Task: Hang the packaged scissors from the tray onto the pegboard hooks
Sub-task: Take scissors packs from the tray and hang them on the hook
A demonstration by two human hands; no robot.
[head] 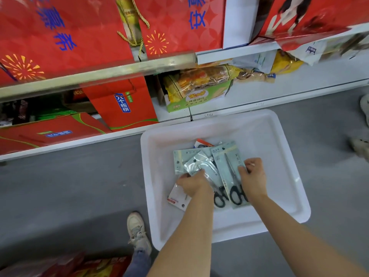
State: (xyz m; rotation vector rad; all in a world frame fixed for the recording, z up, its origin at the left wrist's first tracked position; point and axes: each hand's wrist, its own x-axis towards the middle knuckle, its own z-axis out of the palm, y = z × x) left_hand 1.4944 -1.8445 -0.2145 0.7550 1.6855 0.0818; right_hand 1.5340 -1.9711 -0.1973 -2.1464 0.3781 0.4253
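White plastic tray [283, 188] sat on the floor; your right hand [252, 174] pinched a pale-green carded scissors pack [229, 166] to lift it, your left hand [192, 183] pinning a clear-sleeved pack [201, 163].

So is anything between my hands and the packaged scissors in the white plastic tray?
Nothing visible. Both hands are already on the packs in the white plastic tray: the left hand on the clear-fronted packs, the right hand on the pale green card pack of black-handled scissors. No pegboard is in view.
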